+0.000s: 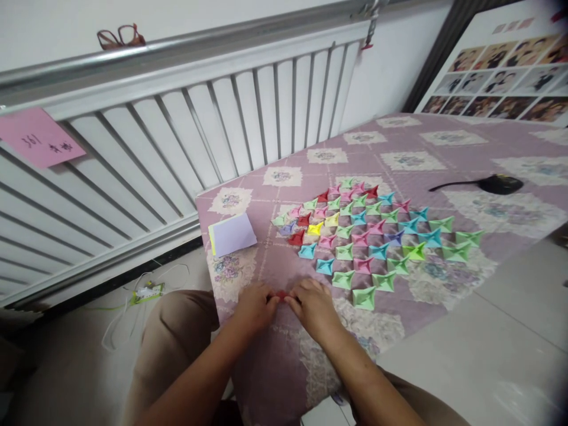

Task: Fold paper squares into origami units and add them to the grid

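Between my two hands, low over the near part of the table, is a small piece of red paper (281,295). My left hand (258,303) is closed on its left end, thumb and fingers together. From the other side my right hand (313,305) pinches its right end. Most of the paper is hidden by the fingers, so its folds do not show. Just beyond and to the right stand rows of folded paper boats (344,251) in green, pink, blue, red and yellow. A stack of paper squares (234,234), lilac on top, lies to the left.
A purple cloth with lace patches covers the table (275,248). At the right lies a black mouse-like object (500,184) with a cord. Behind stands a white radiator (239,118) with a pink note (41,137) and glasses (121,37) above. A power strip (148,292) is on the floor.
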`<state>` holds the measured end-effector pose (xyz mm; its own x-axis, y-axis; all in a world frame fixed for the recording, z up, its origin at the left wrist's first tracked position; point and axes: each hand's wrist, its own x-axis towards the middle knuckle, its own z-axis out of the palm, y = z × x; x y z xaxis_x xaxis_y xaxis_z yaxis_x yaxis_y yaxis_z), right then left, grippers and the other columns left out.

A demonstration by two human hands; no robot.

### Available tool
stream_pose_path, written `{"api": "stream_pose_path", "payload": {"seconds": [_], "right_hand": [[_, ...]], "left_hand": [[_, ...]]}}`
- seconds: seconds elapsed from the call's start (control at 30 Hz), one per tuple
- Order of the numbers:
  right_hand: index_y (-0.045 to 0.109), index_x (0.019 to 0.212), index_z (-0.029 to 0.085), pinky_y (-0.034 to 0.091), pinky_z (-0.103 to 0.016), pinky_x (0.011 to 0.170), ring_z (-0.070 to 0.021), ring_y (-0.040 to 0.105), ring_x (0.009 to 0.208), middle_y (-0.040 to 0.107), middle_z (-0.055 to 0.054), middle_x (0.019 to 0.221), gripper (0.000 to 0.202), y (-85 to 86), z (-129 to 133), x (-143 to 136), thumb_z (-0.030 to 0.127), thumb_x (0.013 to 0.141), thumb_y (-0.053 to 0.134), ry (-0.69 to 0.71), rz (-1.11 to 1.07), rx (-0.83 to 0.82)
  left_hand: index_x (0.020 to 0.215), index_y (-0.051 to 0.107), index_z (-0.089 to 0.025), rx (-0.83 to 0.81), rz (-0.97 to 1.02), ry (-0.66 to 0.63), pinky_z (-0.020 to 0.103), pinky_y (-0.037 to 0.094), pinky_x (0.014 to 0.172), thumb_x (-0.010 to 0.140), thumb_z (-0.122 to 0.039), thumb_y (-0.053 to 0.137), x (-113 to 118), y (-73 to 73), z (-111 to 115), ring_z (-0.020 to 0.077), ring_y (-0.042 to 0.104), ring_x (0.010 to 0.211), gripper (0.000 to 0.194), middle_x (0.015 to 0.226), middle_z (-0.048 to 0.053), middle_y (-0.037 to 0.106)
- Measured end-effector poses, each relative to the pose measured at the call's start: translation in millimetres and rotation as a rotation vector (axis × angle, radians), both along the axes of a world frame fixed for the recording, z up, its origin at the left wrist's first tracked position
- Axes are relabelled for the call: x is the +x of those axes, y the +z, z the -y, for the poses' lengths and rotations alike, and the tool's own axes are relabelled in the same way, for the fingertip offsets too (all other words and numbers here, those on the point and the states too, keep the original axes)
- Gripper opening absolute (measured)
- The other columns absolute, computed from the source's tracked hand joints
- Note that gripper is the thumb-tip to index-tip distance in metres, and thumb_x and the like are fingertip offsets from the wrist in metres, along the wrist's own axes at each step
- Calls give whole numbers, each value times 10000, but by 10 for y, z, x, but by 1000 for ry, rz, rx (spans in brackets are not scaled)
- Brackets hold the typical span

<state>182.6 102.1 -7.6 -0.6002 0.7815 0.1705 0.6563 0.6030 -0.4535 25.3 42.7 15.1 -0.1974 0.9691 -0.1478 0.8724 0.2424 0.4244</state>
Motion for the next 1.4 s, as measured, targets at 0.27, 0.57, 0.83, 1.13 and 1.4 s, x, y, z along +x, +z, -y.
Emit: {"api": "stream_pose_path", "payload": {"seconds": [0.27,0.57,0.83,1.13,1.4], "right_hand": [[637,733,222,278,-344,745,-216,509,892,614,-43,847,197,12,1,-56,364,860,592,-77,80,42],[611,696,228,261,-340,732,-211,489,875,580,-36,812,244,-5,1,-47,408,857,587,-120,37,64],[605,672,225,237,-330,705,-206,473,882,575,-27,817,225,-1,-43,-89,385,830,622,-118,52,63],[597,657,224,249,-331,732,-206,486,879,569,-15,790,196,-2,-13,-74,349,797,653,-152,-23,64],[659,837,256,274,-336,775,-216,513,944,612,-14,879,64,-18,-37,-24,303,794,652,-121,-56,-5]], "left_hand": [[728,654,-185,-110,-15,15,287,364,675,830,-367,549,-35,55,-99,178,575,769,233,789,26,658],[772,628,-193,-215,30,-14,254,331,583,754,-494,620,-187,17,-212,157,549,674,302,757,8,646],[767,672,-192,-326,-37,-209,243,340,568,720,-487,652,-277,102,-433,167,558,652,300,695,14,636],[786,696,-178,-309,-99,-181,276,374,569,747,-613,570,-190,170,-403,222,597,673,454,734,69,663],[836,690,-186,-301,-88,-212,275,384,610,768,-508,604,-148,179,-391,214,598,718,340,787,62,667]]}}
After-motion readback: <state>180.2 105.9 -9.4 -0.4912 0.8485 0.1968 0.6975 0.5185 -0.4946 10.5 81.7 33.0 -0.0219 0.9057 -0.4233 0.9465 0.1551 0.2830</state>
